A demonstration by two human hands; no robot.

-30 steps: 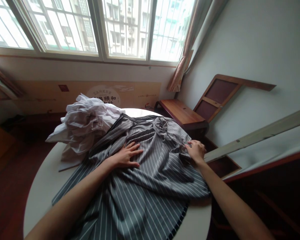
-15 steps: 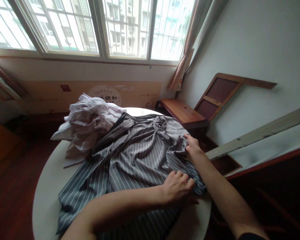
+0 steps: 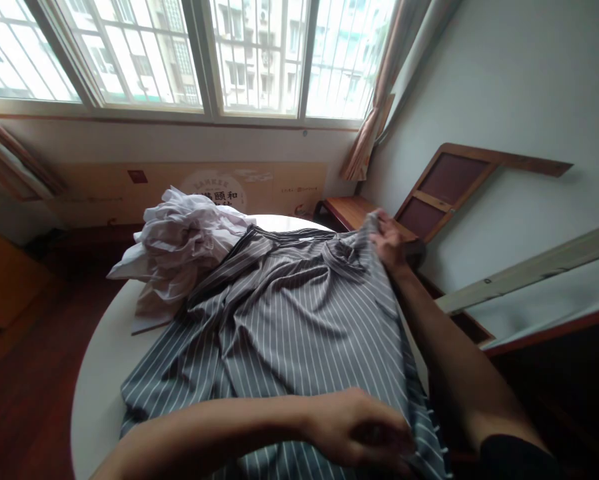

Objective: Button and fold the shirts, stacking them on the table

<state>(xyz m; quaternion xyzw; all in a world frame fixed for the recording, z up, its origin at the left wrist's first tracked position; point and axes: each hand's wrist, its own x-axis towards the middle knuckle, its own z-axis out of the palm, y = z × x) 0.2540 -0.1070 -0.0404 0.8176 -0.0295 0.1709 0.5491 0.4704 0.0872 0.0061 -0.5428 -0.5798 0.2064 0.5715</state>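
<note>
A grey garment with thin white stripes (image 3: 289,320) is spread over a round white table (image 3: 96,373). My right hand (image 3: 386,241) pinches its far right edge and holds it lifted off the table. My left hand (image 3: 362,430) reaches across my body, closed on the near right edge of the same garment, close to the camera. The cloth is stretched between the two hands along the table's right side.
A heap of crumpled white clothes (image 3: 182,243) lies at the table's far left. Behind stand a low wooden bench (image 3: 352,210), a wooden frame leaning on the wall (image 3: 444,187) and a barred window (image 3: 204,53). Wooden floor lies to the left.
My right hand has lifted the garment's far edge up and away. My left hand has drawn the near edge toward me, pulling the cloth taut. One second ago the left hand lay flat mid-garment.
</note>
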